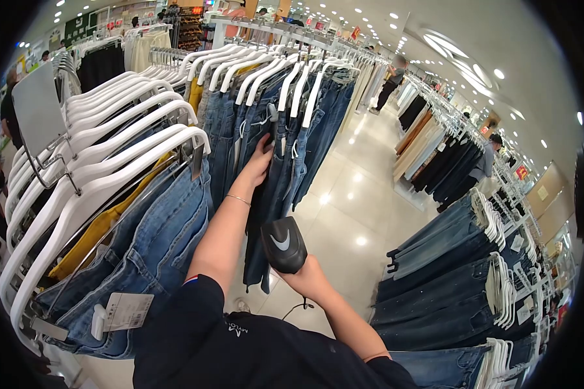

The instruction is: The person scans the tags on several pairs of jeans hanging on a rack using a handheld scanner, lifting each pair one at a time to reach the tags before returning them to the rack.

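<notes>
My left hand (260, 163) reaches in among the hanging jeans (281, 152) and grips dark denim below the waistband. Its fingertips are partly hidden by the cloth. A black barcode scanner (283, 245) with a grey curved mark is in my right hand (304, 279), whose fingers wrap round its handle. The scanner sits in front of me, apart from the jeans, and a thin cord shows beneath it. White hangers (313, 100) carry the jeans in front of my left hand.
More white hangers (100, 172) fill the near left, with blue jeans (169, 233) and a paper price tag (128, 311). On the right hangs another row of dark jeans (435, 292). A shiny tiled aisle (344, 214) runs between, with a person (390, 84) standing far along it.
</notes>
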### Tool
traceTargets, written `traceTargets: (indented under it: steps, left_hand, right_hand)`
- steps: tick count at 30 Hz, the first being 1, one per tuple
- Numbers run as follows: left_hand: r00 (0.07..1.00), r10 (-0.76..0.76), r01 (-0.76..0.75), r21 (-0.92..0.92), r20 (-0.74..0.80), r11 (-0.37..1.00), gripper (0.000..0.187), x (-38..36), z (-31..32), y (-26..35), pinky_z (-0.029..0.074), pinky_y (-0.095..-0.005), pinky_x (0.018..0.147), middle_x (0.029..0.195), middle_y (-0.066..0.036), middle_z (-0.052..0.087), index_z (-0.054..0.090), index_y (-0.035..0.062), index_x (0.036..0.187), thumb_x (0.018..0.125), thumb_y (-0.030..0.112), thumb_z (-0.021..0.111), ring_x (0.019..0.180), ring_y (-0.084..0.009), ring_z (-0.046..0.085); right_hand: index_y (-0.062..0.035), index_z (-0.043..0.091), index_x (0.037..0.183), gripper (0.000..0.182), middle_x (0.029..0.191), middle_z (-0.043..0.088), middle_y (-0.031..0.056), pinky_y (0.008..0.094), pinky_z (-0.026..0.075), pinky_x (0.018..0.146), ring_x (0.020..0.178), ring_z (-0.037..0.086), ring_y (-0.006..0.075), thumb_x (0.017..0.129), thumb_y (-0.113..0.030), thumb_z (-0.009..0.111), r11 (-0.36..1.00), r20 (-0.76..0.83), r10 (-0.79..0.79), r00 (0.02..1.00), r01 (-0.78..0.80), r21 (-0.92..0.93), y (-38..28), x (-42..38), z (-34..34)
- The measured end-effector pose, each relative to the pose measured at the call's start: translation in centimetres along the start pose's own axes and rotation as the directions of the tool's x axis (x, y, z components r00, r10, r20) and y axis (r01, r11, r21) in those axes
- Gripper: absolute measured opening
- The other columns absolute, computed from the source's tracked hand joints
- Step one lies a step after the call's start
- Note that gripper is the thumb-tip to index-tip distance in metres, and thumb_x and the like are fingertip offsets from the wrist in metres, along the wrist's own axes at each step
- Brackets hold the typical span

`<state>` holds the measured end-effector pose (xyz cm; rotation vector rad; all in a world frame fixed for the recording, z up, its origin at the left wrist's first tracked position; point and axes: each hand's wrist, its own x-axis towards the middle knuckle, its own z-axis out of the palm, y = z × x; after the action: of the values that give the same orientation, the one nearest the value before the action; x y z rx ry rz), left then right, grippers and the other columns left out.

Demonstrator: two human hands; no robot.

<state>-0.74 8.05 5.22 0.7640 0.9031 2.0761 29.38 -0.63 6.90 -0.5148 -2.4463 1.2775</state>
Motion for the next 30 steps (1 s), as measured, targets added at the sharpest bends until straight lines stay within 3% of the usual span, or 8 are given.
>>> traceTargets:
  steps: [4,10,14,16,17,21,24,30]
  left_hand:
    - [0.967,0.148,-0.133,0.088,-0.206,0.987,0.067,-0.8,1.0,0.0,0.040,-0.0312,0.093,0.124,-0.015,0.046,0.022,0.0016,0.135,0.083,0.011,0.064,0.110,-0.0221,0.050]
    - [0.804,0.369,-0.278,0.253,-0.466,0.927,0.070,-1.9,2.9,-0.9,0.040,-0.0302,0.090,0.116,-0.018,0.048,0.025,-0.0037,0.124,0.074,0.007,0.073,0.106,-0.0217,0.050]
    - [0.798,0.415,-0.351,0.221,-0.438,0.910,0.069,-2.7,2.8,-0.8,0.041,-0.0300,0.089,0.114,-0.017,0.048,0.026,-0.0031,0.122,0.073,0.008,0.074,0.104,-0.0222,0.051]
    - [0.788,0.451,-0.308,0.366,-0.419,0.878,0.070,-2.2,2.0,-1.6,0.042,-0.0306,0.088,0.114,-0.017,0.047,0.025,-0.0031,0.121,0.073,0.006,0.074,0.104,-0.0223,0.051]
    - [0.784,0.469,-0.286,0.435,-0.407,0.854,0.070,-1.9,1.6,-1.9,0.042,-0.0309,0.088,0.114,-0.017,0.047,0.024,-0.0031,0.121,0.072,0.005,0.074,0.105,-0.0223,0.051]
    - [0.812,0.446,-0.283,0.415,-0.376,0.864,0.072,-2.7,2.3,-1.1,0.044,-0.0315,0.089,0.116,-0.020,0.043,0.019,-0.0032,0.122,0.071,-0.004,0.070,0.105,-0.0236,0.052]
    - [0.806,0.453,-0.345,0.319,-0.380,0.883,0.072,-2.2,1.9,-2.0,0.045,-0.0313,0.087,0.116,-0.019,0.042,0.019,-0.0027,0.121,0.071,-0.005,0.070,0.104,-0.0234,0.052]
    - [0.774,0.523,-0.381,0.397,-0.358,0.835,0.073,-1.2,1.1,-3.3,0.045,-0.0308,0.087,0.115,-0.018,0.045,0.019,0.0017,0.121,0.070,-0.003,0.071,0.104,-0.0218,0.052]
  right_hand:
    - [0.0017,0.057,0.095,0.029,0.082,0.065,0.0185,0.0359,0.049,0.071,0.079,0.064,0.0321,0.071,-0.011,0.069,0.997,-0.039,-0.079,0.996,0.079,0.021,0.7,0.1,0.4]
    - [0.0019,0.057,0.095,0.029,0.082,0.064,0.0183,0.0366,0.049,0.071,0.081,0.064,0.0323,0.070,-0.009,0.069,0.990,-0.024,-0.138,0.990,0.138,-0.012,-0.9,1.2,0.3]
    - [0.0021,0.057,0.094,0.027,0.081,0.065,0.0163,0.0348,0.048,0.070,0.079,0.064,0.0272,0.073,-0.011,0.069,0.993,-0.054,-0.113,0.992,0.114,0.021,-2.2,2.8,0.7]
    - [0.0026,0.057,0.093,0.027,0.081,0.065,0.0154,0.0335,0.048,0.069,0.078,0.064,0.0239,0.075,-0.013,0.069,0.995,-0.064,-0.054,0.996,0.060,0.080,-4.1,3.6,0.8]
    - [-0.0008,0.059,0.085,0.017,0.067,0.059,0.0030,0.0253,0.045,0.053,0.057,0.057,0.0102,0.079,-0.014,0.068,0.977,-0.146,-0.150,0.978,0.169,0.127,-3.7,4.4,1.5]
    - [-0.0010,0.058,0.083,0.017,0.064,0.057,0.0016,0.0256,0.043,0.048,0.052,0.054,0.0092,0.081,-0.016,0.066,0.965,-0.151,0.060,0.987,-0.019,0.262,-6.1,5.1,2.7]
    - [-0.0008,0.057,0.083,0.018,0.064,0.057,0.0018,0.0255,0.043,0.048,0.051,0.054,0.0095,0.082,-0.016,0.066,0.965,-0.203,0.059,0.977,-0.004,0.261,-5.4,5.9,3.8]
    - [-0.0002,0.057,0.083,0.019,0.064,0.057,0.0025,0.0250,0.043,0.048,0.051,0.054,0.0097,0.082,-0.017,0.067,0.966,-0.338,-0.102,0.936,0.174,0.191,-3.8,7.2,4.6]
